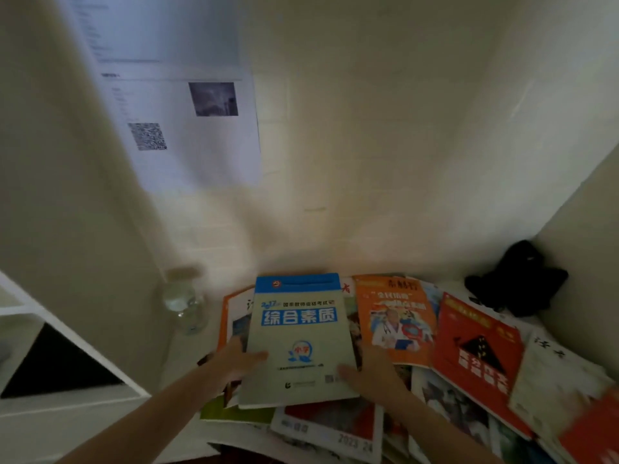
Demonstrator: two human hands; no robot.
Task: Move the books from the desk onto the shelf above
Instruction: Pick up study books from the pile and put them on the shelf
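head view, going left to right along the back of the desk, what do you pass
clear glass bottle → grey-and-blue exam book, held by the left hand and right hand → orange magazine with a doctor on the cover → red book → black object in the corner

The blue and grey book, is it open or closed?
Closed. The blue and grey book shows its whole front cover, held at both edges by left hand and right hand.
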